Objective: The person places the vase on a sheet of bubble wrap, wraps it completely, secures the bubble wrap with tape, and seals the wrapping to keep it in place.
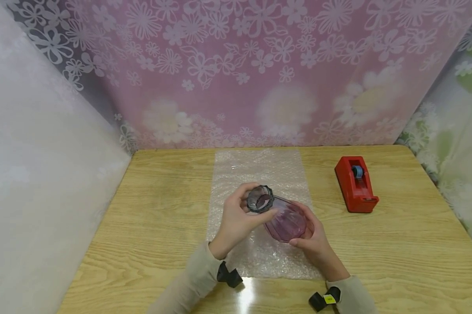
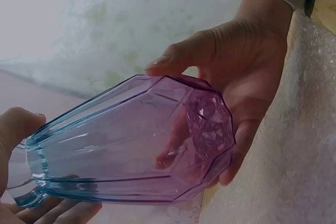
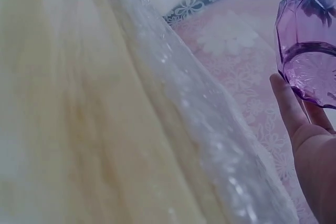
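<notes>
A faceted glass vase [image 1: 286, 220], bluish at its scalloped mouth and purple toward its base, is held tilted between both hands over a sheet of bubble wrap [image 1: 259, 168]. My left hand [image 1: 237, 218] grips the neck, thumb on one side and fingers on the other. Around the base end, my right hand [image 1: 314, 240] holds the vase with thumb and fingers apart on its sides. In the left wrist view the vase [image 2: 131, 140] lies nearly sideways, and the right fingers show through the glass. The right wrist view shows the thick purple base [image 3: 315, 72] against the right hand [image 3: 315, 150].
A red tape dispenser [image 1: 355, 185] with a roll of tape stands right of the bubble wrap on the wooden table [image 1: 157, 209]. A pink flowered curtain [image 1: 228, 78] hangs along the table's back edge, with pale cloth at both sides.
</notes>
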`<action>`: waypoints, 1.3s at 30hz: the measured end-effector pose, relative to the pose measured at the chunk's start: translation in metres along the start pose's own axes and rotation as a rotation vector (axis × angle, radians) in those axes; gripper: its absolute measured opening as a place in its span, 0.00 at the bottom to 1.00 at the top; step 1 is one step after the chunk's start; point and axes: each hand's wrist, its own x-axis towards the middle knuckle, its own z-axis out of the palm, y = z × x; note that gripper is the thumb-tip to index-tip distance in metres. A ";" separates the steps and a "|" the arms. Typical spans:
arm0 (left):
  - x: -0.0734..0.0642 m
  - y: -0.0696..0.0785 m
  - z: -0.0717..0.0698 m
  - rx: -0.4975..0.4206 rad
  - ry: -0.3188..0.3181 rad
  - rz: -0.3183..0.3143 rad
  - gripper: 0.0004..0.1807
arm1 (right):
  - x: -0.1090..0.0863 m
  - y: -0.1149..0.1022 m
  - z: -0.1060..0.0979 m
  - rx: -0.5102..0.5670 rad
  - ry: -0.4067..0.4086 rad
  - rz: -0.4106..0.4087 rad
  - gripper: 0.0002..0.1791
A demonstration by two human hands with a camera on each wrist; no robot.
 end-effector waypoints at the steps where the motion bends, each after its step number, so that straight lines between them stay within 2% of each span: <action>1: 0.000 0.000 -0.001 -0.001 0.002 0.003 0.31 | 0.000 -0.001 0.000 -0.003 0.003 0.002 0.46; 13: -0.011 -0.012 -0.014 -0.015 -0.009 0.006 0.31 | 0.000 -0.005 -0.004 -0.014 0.062 -0.025 0.46; 19: -0.019 -0.027 -0.026 -0.005 -0.020 -0.064 0.30 | -0.001 -0.011 -0.004 -0.077 0.091 0.037 0.48; 22: -0.023 -0.036 -0.032 -0.040 -0.047 -0.091 0.30 | -0.002 -0.013 -0.003 -0.108 0.090 0.018 0.49; 29: -0.032 -0.050 -0.046 -0.103 -0.126 -0.134 0.29 | -0.006 -0.014 0.006 -0.211 0.060 -0.119 0.49; 31: -0.035 -0.054 -0.050 -0.113 -0.143 -0.150 0.28 | -0.008 -0.013 0.009 -0.215 0.062 -0.122 0.48; 35: -0.039 -0.061 -0.055 -0.120 -0.172 -0.159 0.27 | -0.011 -0.009 0.013 -0.202 0.063 -0.105 0.48; 39: -0.043 -0.068 -0.059 -0.122 -0.185 -0.149 0.27 | -0.015 -0.005 0.015 -0.206 0.079 -0.034 0.49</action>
